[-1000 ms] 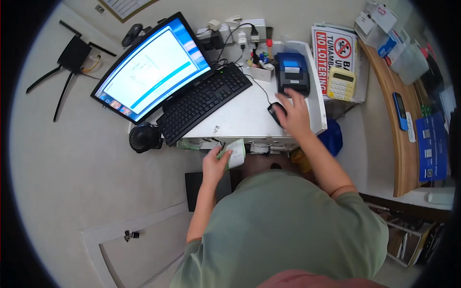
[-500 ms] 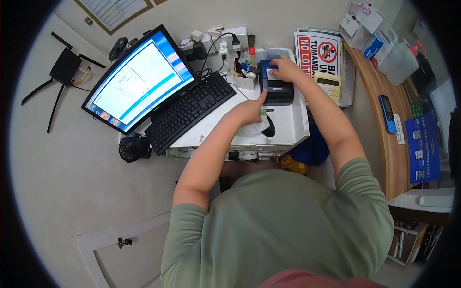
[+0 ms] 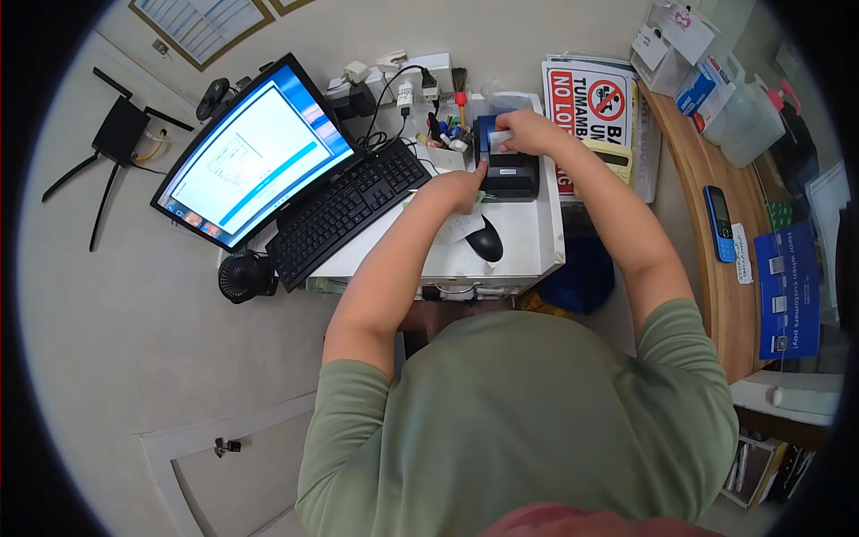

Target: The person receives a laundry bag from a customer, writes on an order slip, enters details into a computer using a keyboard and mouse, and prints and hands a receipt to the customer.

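A small black receipt printer (image 3: 512,185) with a blue top stands at the right of the white desk. My right hand (image 3: 528,134) is closed over its top, pinching a small white receipt (image 3: 498,140) at the printer's slot. At the printer's near left side, my left hand (image 3: 461,190) has its index finger stretched out to the printer body. The other fingers curl round a white paper slip (image 3: 459,225), with a bit of something greenish beside it. The slip hangs next to a black mouse (image 3: 485,240).
A monitor (image 3: 255,157) and black keyboard (image 3: 349,210) fill the desk's left side, with a small fan (image 3: 244,276) at the corner. Behind are a pen holder (image 3: 449,154) and cables. A yellow calculator (image 3: 608,161) and signs (image 3: 595,98) lie right. A phone (image 3: 718,219) rests on the wooden counter.
My right hand has gone from resting on the printer top to pinching a white receipt there. My left hand has shifted slightly, and more of the mouse shows. The view has moved a little.
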Demonstrator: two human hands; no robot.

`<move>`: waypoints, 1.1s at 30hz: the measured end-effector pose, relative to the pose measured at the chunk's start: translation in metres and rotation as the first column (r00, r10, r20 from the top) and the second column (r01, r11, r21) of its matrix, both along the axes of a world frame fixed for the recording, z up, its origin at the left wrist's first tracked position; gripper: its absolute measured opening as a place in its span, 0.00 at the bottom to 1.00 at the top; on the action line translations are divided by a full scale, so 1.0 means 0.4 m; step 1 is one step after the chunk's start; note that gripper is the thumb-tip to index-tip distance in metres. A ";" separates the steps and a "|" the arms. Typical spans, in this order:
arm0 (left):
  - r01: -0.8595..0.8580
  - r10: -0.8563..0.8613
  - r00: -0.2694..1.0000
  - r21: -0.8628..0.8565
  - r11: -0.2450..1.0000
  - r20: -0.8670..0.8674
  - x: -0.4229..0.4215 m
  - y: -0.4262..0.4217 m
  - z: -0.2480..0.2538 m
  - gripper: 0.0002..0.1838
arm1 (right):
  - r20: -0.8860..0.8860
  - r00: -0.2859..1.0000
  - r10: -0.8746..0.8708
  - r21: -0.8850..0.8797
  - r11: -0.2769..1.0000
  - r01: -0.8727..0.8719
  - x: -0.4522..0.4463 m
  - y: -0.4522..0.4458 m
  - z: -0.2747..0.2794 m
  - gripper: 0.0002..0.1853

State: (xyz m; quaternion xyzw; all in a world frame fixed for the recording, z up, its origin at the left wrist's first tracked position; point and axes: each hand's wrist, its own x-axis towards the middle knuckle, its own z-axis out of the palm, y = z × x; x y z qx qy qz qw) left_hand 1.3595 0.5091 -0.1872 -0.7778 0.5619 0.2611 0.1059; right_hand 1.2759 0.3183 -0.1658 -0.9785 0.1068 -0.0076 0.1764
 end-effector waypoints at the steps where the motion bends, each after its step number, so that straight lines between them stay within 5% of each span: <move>1: 0.003 -0.003 1.000 0.003 1.000 0.011 -0.001 -0.004 -0.002 0.59 | 0.047 0.999 -0.018 -0.006 1.000 0.018 -0.012 0.008 0.001 0.21; 15: 0.198 -0.201 0.973 0.037 0.979 0.115 0.027 -0.033 -0.029 0.58 | 0.134 0.982 -0.134 -0.197 0.967 0.159 -0.100 0.139 0.016 0.11; 27: 0.305 -0.306 0.949 0.021 0.952 0.073 0.070 -0.035 -0.051 0.62 | 0.408 0.913 0.028 -0.392 0.908 0.148 -0.192 0.209 -0.069 0.02; 33: 0.197 -0.205 0.970 0.068 0.978 0.134 0.063 -0.058 -0.050 0.65 | 0.450 0.868 0.210 -0.582 0.806 0.107 -0.258 0.242 -0.063 0.01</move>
